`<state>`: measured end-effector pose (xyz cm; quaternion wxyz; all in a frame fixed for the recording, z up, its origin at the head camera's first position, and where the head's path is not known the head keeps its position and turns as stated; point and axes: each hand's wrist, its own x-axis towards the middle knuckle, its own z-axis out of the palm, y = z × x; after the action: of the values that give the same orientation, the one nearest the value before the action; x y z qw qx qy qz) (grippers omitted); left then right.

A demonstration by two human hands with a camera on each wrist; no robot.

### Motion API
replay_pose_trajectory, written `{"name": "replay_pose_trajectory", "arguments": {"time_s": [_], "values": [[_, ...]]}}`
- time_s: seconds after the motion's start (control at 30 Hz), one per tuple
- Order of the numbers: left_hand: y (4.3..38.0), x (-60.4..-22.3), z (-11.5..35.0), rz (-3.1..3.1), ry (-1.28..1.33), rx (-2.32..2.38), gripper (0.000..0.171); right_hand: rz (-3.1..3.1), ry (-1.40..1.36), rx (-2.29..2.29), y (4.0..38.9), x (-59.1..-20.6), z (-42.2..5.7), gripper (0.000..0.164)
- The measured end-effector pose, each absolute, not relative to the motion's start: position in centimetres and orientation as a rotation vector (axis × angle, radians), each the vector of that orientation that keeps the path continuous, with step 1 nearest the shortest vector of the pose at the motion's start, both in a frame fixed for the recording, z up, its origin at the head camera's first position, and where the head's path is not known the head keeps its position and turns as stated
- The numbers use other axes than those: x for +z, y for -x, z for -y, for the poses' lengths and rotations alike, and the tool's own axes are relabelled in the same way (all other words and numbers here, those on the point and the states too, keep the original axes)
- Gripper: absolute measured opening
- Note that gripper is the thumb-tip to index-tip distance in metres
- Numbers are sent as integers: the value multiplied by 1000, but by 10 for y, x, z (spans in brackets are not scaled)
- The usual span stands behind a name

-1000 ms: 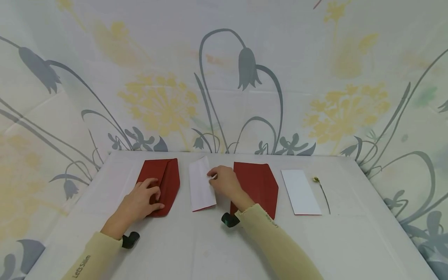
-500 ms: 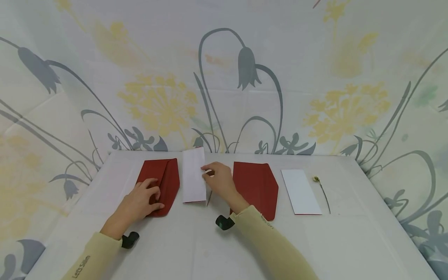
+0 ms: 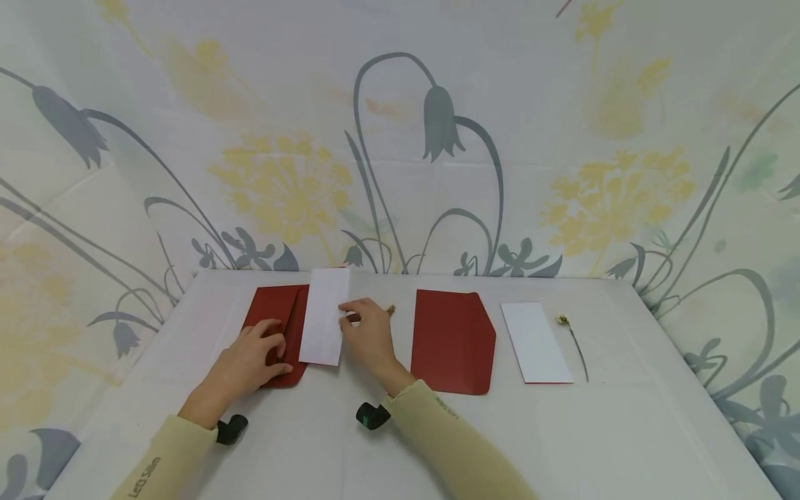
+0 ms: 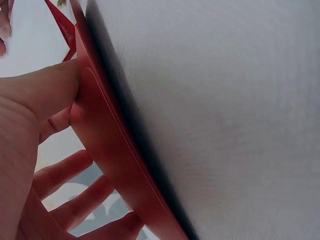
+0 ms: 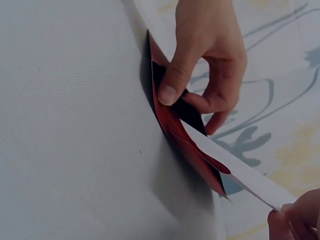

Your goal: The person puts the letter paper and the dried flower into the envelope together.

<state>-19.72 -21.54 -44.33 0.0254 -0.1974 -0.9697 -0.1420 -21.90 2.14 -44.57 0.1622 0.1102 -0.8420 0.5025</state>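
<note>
My left hand (image 3: 253,354) holds the left red envelope (image 3: 259,302) on the table, thumb and index finger at its mouth. In the right wrist view the envelope's pocket (image 5: 187,145) gapes, with the left thumb pressing its near lip. My right hand (image 3: 370,337) pinches a white card (image 3: 323,316) by its right edge. The card overlaps the envelope's flap side, and its far end reaches into the pocket in the right wrist view. Behind the right hand shows the brownish head of a dried flower (image 3: 391,310), its stem mostly hidden.
Right of the hands lies a second red envelope (image 3: 453,344), flat with its pointed flap to the right. Beyond it are another white card (image 3: 536,342) and a dried flower (image 3: 563,320) with a thin stem. A patterned cloth (image 3: 400,173) hangs behind the table.
My right hand has carried the white card leftward, from between the envelopes onto the left envelope's flap side. The dried flower's head has come into sight. My left hand stays in place.
</note>
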Motion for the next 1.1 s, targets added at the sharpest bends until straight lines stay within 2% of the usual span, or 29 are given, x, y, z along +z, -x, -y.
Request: {"name": "replay_pose_trajectory", "arguments": {"time_s": [0.5,0.8,1.1], "values": [[195,-442,216,2988,635,-460,30,2580,-361,1137,217,-456,4,22],[195,-443,215,2968,668,-497,10,2687,-372,1024,217,-457,11,25],[197,-448,214,2957,673,-531,13,2732,-364,1005,214,-458,18,24]]}}
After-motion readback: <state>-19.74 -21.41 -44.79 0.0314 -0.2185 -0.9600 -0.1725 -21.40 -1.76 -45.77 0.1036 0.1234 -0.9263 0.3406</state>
